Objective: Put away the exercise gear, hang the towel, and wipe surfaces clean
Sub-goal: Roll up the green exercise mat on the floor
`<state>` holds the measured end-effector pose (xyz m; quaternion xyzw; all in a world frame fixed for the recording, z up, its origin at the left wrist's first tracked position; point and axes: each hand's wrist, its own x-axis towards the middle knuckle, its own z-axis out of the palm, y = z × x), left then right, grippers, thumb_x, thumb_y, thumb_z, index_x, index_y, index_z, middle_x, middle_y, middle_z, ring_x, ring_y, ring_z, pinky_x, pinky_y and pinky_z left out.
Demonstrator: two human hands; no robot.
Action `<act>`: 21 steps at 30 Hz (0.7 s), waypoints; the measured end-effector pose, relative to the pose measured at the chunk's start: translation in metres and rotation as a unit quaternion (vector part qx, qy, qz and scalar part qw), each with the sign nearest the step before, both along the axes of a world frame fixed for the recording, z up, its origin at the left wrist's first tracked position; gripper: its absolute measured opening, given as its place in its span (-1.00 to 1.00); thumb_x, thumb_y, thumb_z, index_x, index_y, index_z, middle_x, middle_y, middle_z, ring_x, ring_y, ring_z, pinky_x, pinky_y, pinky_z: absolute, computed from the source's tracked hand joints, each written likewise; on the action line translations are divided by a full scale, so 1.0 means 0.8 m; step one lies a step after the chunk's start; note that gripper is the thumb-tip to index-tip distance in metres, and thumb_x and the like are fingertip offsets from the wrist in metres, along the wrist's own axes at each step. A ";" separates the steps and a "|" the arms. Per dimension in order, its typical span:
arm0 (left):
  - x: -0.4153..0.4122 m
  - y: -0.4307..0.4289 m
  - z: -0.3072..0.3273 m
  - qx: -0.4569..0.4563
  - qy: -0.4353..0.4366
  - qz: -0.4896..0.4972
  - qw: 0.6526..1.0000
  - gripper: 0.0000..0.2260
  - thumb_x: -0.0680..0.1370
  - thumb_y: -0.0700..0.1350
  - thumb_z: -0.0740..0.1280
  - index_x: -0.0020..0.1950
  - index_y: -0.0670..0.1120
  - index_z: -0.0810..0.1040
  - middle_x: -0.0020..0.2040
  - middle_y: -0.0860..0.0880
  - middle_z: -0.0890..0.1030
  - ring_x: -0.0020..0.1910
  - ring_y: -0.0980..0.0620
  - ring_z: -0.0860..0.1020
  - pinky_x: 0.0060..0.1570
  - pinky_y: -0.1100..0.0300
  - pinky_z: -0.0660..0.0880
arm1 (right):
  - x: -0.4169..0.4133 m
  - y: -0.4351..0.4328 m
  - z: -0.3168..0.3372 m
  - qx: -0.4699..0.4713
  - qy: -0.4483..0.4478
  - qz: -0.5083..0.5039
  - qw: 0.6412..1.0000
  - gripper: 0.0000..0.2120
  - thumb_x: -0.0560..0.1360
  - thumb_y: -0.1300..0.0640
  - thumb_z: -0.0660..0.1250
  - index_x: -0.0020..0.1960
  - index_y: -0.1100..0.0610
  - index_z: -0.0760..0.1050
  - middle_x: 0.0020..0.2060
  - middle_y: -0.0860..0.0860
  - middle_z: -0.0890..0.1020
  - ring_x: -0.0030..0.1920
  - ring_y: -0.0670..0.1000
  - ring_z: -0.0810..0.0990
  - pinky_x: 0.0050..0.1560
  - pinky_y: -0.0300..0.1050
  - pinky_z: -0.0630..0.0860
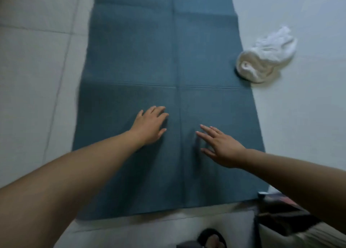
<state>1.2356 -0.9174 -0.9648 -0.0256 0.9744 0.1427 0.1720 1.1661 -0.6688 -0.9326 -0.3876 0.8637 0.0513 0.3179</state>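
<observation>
A blue mat (pixel 149 60) lies flat on the tiled floor (pixel 37 79), running lengthwise from 6 o'clock to 12 o'clock, with fold creases across it and one down its middle.

Both hands are out over the near half of the mat, one on each side of the middle crease. The left hand (pixel 149 125) is palm down at about 11 o'clock of the right one, its fingers straight and close together. Its grip is slack and holds nothing. The right hand (pixel 222 147) is also palm down, with its fingers straight and spread and pointing toward 10 o'clock. Its grip is apart too, with nothing in it. Shadows sit under both palms; whether the hands press the mat or hang just above it cannot be told.

A white towel (pixel 265 57) lies crumpled on the floor at 2 o'clock of the hands, one end overlapping the mat's right edge.

At 6 o'clock, just off the mat's near end, is a foot in a dark sandal (pixel 211 239). At 5 o'clock some dark things (pixel 277 216) lie partly hidden by the right forearm, too dim to make out.
</observation>
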 end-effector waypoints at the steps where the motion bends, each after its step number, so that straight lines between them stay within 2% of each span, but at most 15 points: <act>1: -0.018 0.017 0.004 0.010 0.003 -0.004 1.000 -0.50 0.57 0.09 0.18 0.48 0.01 0.17 0.53 0.01 0.09 0.50 -0.02 0.08 0.40 -0.12 0.16 | -0.012 0.022 0.010 0.005 0.017 -0.027 0.999 -0.43 0.58 -0.15 0.08 0.52 -0.03 0.02 0.53 -0.03 -0.03 0.51 0.06 0.01 0.44 0.05 0.17; 4: -0.062 0.055 0.016 0.035 0.007 -0.033 0.999 -0.47 0.58 0.11 0.17 0.50 0.02 0.12 0.54 0.01 0.06 0.51 -0.02 0.04 0.43 -0.14 0.11 | -0.042 0.068 0.028 -0.006 0.061 -0.144 0.988 -0.43 0.58 -0.14 0.09 0.51 0.00 0.06 0.53 -0.01 0.03 0.50 0.05 0.05 0.45 0.02 0.16; 6: -0.085 0.066 0.022 0.032 -0.010 -0.045 0.998 -0.46 0.58 0.12 0.18 0.51 0.04 0.10 0.54 0.03 0.04 0.52 -0.02 0.01 0.43 -0.18 0.07 | -0.057 0.077 0.025 0.004 0.075 -0.187 0.980 -0.42 0.57 -0.17 0.08 0.52 0.00 0.05 0.53 -0.01 0.03 0.50 0.05 0.06 0.43 0.05 0.18; 9: -0.121 0.066 0.020 0.013 -0.040 -0.022 0.999 -0.40 0.56 0.15 0.20 0.52 0.06 0.05 0.55 0.04 -0.03 0.53 -0.05 -0.07 0.41 -0.29 0.02 | -0.078 0.060 0.006 -0.009 0.077 -0.202 0.976 -0.41 0.56 -0.20 0.09 0.51 -0.03 0.06 0.52 -0.02 0.04 0.49 0.05 0.06 0.40 0.10 0.22; 12: -0.150 0.060 0.008 -0.006 -0.089 0.052 0.995 -0.21 0.46 0.28 0.27 0.53 0.12 -0.10 0.55 0.07 -0.21 0.51 -0.12 -0.22 0.32 -0.43 -0.06 | -0.103 0.032 -0.022 -0.048 0.066 -0.189 0.979 -0.42 0.55 -0.20 0.12 0.50 -0.04 0.09 0.52 -0.02 0.06 0.50 0.04 0.06 0.40 0.12 0.20; 14: -0.175 0.055 0.001 -0.010 -0.112 0.082 0.990 -0.06 0.35 0.37 0.33 0.52 0.16 -0.17 0.53 0.09 -0.27 0.50 -0.16 -0.28 0.25 -0.50 -0.12 | -0.126 0.020 -0.035 -0.062 0.079 -0.187 0.977 -0.43 0.55 -0.19 0.13 0.50 -0.05 0.10 0.52 -0.04 0.04 0.51 0.02 0.02 0.43 0.16 0.13; 16: -0.205 0.053 -0.008 -0.022 -0.093 0.061 0.994 0.00 0.24 0.46 0.32 0.51 0.22 -0.15 0.54 0.11 -0.24 0.49 -0.17 -0.29 0.21 -0.54 -0.16 | -0.157 0.014 -0.043 -0.078 0.106 -0.219 0.967 -0.44 0.55 -0.17 0.13 0.50 -0.06 0.10 0.53 -0.07 0.00 0.51 0.01 -0.04 0.43 0.22 0.02; 18: -0.233 0.055 -0.022 -0.029 -0.057 0.039 0.997 -0.11 0.27 0.53 0.16 0.48 0.30 -0.15 0.54 0.11 -0.24 0.49 -0.16 -0.31 0.22 -0.54 -0.20 | -0.190 0.011 -0.052 -0.104 0.132 -0.250 0.954 -0.45 0.56 -0.15 0.13 0.49 -0.06 0.11 0.53 -0.08 -0.01 0.51 0.01 -0.08 0.43 0.26 -0.05; 21: -0.246 0.065 -0.053 -0.070 0.023 0.057 0.996 -0.34 0.40 0.49 -0.08 0.45 0.36 -0.17 0.54 0.11 -0.22 0.49 -0.17 -0.29 0.27 -0.48 -0.22 | -0.232 0.010 -0.068 -0.124 0.166 -0.229 0.951 -0.45 0.55 -0.14 0.15 0.49 -0.07 0.12 0.53 -0.07 -0.01 0.52 0.01 -0.11 0.43 0.27 -0.09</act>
